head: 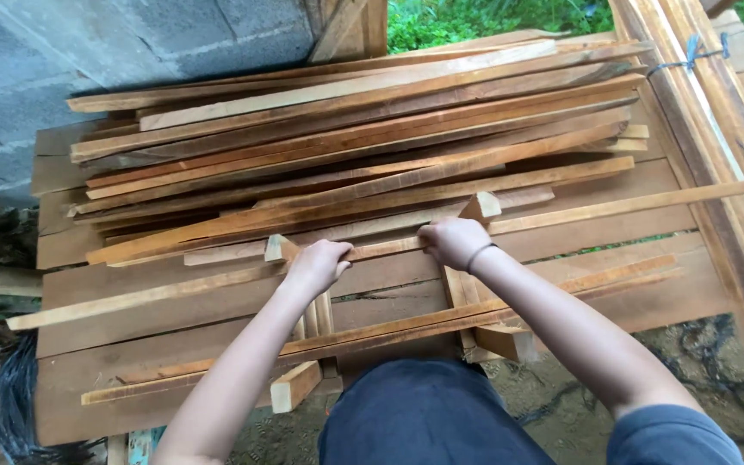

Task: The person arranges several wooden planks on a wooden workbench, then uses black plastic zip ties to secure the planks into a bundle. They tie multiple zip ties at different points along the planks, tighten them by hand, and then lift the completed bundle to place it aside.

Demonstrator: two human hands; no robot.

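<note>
Left grip (316, 265): closed over a long thin wooden slat (389, 248), knuckles up, fingers wrapped around its near edge.
Right grip (454, 241): also closed on the same slat, a little further along toward the right; a thin band sits on that wrist.
Slat in hand: runs crosswise under both grips, its far right end reaching out toward the bundled planks (716, 112); its left end trails off well beyond the left grip.
Under the grips: two short upright blocks, one just left of the left grip (279, 248) and one just behind the right grip (480, 207), each part of a rail running toward the person.
Second slat (389, 331): lies across the same two rails, nearer the body than both grips.
Stack (355, 129): loose slats piled just beyond the grips, many pieces, uneven ends.
Desk (174, 301): broad rough boards carrying everything.
Surroundings: grey block wall (88, 43) far left, green plants (492, 17) beyond the stack.
Progress, as judged: one crosspiece looks laid, a second is held in position on the rails; whether either is fastened cannot be told. The stack remains large.
</note>
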